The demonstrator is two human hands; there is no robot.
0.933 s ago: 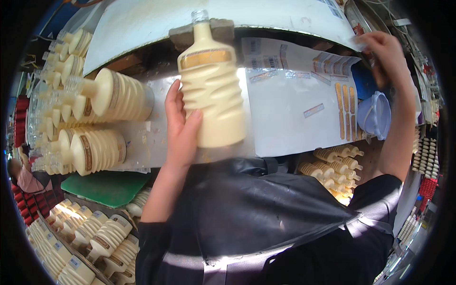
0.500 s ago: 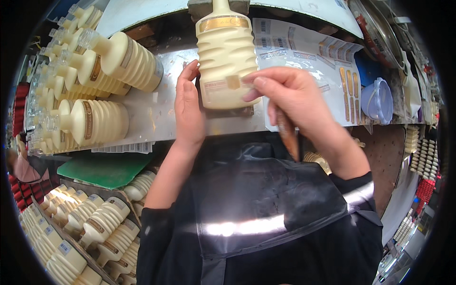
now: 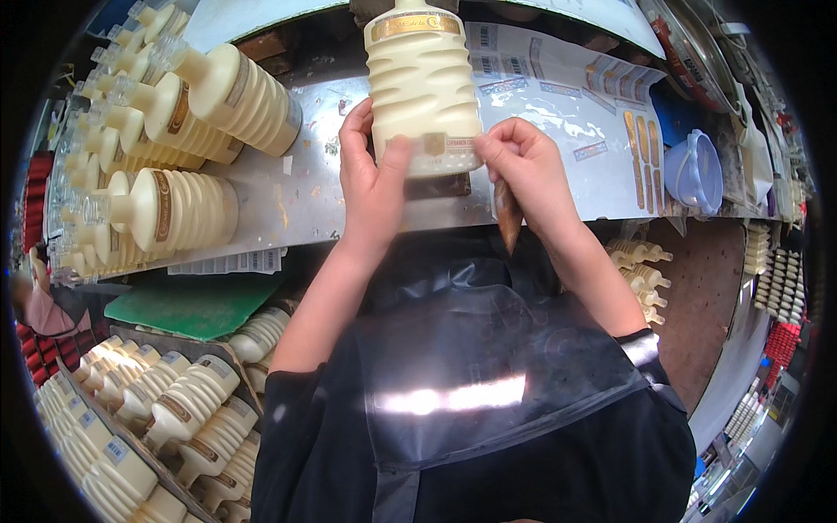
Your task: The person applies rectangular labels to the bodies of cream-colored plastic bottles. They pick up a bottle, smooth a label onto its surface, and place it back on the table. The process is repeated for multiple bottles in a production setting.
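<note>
A cream ribbed bottle [image 3: 420, 87] lies in front of me, its neck pointing away and a gold band label [image 3: 415, 28] at its shoulder. My left hand [image 3: 373, 187] grips its lower left side, fingers along the edge and the thumb pressed on the front. Near the base runs a narrow label strip [image 3: 433, 145] with a beige square in it. At the strip's right end, my right hand [image 3: 530, 167] pinches with thumb and forefinger against the bottle. A brown pointed tool [image 3: 507, 220], its kind unclear, hangs down from the same hand's palm.
Several similar bottles [image 3: 253, 100] lie along the left of the metal table [image 3: 305, 187]. To the right are label sheets [image 3: 558, 131] with gold strips [image 3: 643, 161] and a light blue bucket [image 3: 695, 174]. A green board [image 3: 192, 305] and boxed bottles [image 3: 196, 401] sit lower left.
My left hand has closed in on the bottle, its thumb now on the front. My right hand has shifted to the bottle's right edge, and the strip now lies across to it.
</note>
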